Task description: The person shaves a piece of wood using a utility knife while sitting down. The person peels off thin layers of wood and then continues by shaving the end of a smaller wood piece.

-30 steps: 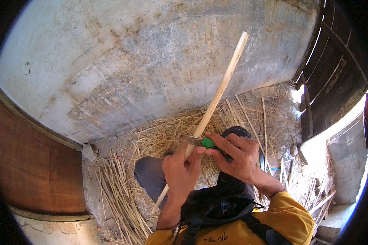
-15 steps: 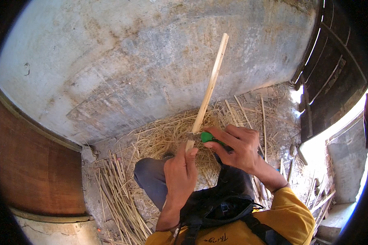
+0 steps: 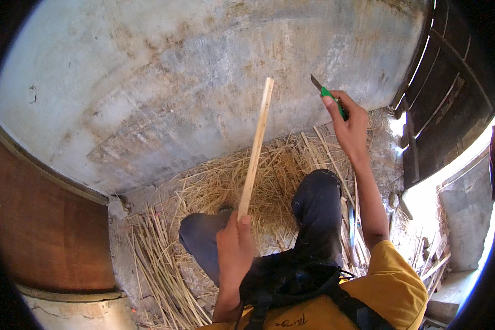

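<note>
So we've got the left hand [image 3: 235, 250] at lower centre, closed around a long, pale, straight wooden stick [image 3: 257, 148]. Thumb's up along it; the other fingers are mostly hidden from us, and so is the stick's lower end, so we can't tell where it stops. The rest slants up to the middle of the frame.

Right of centre, higher up, the right hand [image 3: 349, 121] has a green-handled knife with a dark pointed blade [image 3: 325, 93] gripped between thumb and fingers, well apart from the stick. The hand covers the handle's back end.

Below, we see loose straw-coloured shavings [image 3: 231, 176], partly blocked by the knees. The bundle of thin pale strips [image 3: 162, 264] at lower left gets cut off by the bottom edge. Glare washes out the right side.
</note>
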Motion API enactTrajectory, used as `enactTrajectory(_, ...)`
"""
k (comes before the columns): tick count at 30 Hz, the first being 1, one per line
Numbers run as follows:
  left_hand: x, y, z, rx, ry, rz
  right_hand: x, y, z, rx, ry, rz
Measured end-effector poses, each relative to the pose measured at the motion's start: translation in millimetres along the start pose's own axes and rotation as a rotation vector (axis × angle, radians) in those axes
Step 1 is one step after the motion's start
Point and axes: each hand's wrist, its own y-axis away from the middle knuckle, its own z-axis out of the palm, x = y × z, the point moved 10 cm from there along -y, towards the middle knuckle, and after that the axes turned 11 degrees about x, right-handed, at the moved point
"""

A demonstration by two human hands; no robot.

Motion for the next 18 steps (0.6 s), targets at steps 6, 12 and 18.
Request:
enactTrajectory(6,-29,-10,25,-0.164,0.442,-0.189,-3,61,38,-0.387,-0.473,0.35)
enactTrajectory(12,-27,-9,34,-0.238,0.339,-0.168,-35,119,78,-0.665,-0.764,0.581)
enactTrajectory(18,-7,-9,32,-0.244,0.355,-0.123,-42,117,80,-0.629,-0.753,0.526)
